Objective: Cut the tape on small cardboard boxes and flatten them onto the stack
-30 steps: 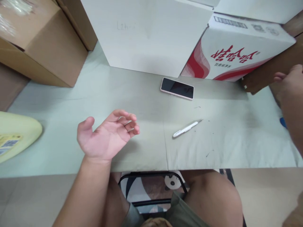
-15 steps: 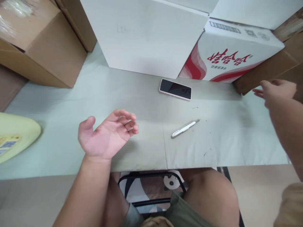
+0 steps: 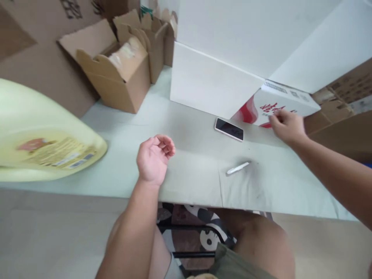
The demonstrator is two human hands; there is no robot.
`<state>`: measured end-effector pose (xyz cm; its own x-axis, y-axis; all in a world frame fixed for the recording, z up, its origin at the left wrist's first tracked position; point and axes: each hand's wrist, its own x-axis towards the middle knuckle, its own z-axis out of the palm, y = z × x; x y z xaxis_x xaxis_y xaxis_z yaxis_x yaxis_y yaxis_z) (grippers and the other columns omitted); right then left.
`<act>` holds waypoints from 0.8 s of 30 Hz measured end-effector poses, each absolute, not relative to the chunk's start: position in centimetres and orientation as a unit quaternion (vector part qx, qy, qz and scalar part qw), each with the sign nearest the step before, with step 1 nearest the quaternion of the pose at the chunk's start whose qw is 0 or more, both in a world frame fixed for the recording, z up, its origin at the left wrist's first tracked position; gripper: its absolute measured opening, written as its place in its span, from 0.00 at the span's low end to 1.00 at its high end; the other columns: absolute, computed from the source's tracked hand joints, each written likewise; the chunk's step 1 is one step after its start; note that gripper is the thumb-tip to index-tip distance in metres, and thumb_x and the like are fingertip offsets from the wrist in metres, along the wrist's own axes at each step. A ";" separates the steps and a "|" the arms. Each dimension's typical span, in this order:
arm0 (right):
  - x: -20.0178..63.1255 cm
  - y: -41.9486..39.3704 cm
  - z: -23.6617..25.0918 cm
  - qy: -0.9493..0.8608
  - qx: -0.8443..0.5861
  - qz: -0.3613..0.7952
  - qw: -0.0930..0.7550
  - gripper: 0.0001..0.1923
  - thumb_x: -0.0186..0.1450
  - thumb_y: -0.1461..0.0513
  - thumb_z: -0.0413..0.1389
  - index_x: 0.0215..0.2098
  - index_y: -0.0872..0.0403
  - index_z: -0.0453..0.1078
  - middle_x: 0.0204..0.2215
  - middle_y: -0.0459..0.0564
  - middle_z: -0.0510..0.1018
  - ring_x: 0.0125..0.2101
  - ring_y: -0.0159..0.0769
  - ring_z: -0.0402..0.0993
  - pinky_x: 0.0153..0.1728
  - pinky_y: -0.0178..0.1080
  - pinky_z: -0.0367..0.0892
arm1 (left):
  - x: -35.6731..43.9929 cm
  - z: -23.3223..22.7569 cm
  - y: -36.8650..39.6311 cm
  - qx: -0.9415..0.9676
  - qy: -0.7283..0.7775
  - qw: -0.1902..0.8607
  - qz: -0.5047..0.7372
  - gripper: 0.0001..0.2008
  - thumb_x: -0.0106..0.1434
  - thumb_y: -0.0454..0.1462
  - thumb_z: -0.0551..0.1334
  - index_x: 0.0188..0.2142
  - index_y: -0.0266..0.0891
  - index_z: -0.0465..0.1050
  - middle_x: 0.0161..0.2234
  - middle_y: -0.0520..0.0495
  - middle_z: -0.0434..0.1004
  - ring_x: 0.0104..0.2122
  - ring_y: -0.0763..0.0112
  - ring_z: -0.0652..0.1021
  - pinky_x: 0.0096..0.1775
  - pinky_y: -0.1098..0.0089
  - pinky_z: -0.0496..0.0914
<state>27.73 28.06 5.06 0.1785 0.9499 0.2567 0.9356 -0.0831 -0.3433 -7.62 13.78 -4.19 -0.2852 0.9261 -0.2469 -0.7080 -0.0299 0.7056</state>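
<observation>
My left hand (image 3: 155, 159) hovers palm up over the near middle of the table, fingers loosely curled and thumb apart, with nothing in it. Farther right, my right hand (image 3: 287, 124) is raised in front of the white and red carton (image 3: 293, 100). Its fingers are bent together in a pinch; whatever they may hold is hidden or too small to make out. Between the hands, a white pen-like tool (image 3: 238, 168) with a thin tip lies on the cloth. Behind it rests a phone (image 3: 229, 129) with a dark screen and pale case.
A pale green cloth covers the table (image 3: 192, 174). At left stands a large yellow bottle (image 3: 52, 135) with a label. Open brown cardboard boxes (image 3: 116, 87) are behind it. White boxes (image 3: 215, 83) line the back, and brown cartons (image 3: 345, 131) stand at right.
The view has swung left, bringing in more of the bottle and the brown boxes. My right hand has moved inward, to the front of the red and white carton. My left hand's fingers curl more.
</observation>
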 end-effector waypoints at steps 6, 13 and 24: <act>8.7 29.6 2.5 -0.829 -0.517 0.107 0.182 0.02 0.65 0.65 0.57 0.35 0.52 0.73 0.34 0.50 0.79 0.32 0.37 0.74 0.41 0.41 0.69 | -9.8 -3.7 13.5 0.048 0.443 0.562 0.697 0.12 0.53 0.45 0.60 0.24 0.38 0.74 0.24 0.48 0.71 0.24 0.73 0.71 0.28 0.74 0.67; -8.8 31.8 -1.3 -0.905 -0.272 0.211 0.251 0.18 0.65 0.65 0.57 0.53 0.52 0.75 0.72 0.57 0.61 0.60 0.48 0.75 0.57 0.47 0.77 | -11.0 -3.5 13.4 0.061 0.435 0.563 0.700 0.13 0.57 0.44 0.58 0.24 0.39 0.73 0.24 0.47 0.71 0.25 0.72 0.70 0.29 0.72 0.65; -2.0 28.9 -0.9 -0.812 -0.344 0.326 0.341 0.11 0.70 0.59 0.55 0.45 0.53 0.78 0.48 0.51 0.82 0.31 0.33 0.80 0.39 0.40 0.80 | -11.0 -4.9 13.0 0.093 0.475 0.394 0.781 0.09 0.61 0.42 0.61 0.28 0.43 0.65 0.26 0.53 0.65 0.26 0.72 0.69 0.31 0.72 0.64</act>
<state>-2.00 28.93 -0.87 -0.5311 0.7808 0.3292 0.3360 0.5507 -0.7641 -11.05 12.98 -4.87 -0.6719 0.7044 -0.2289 -0.5269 -0.2375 0.8160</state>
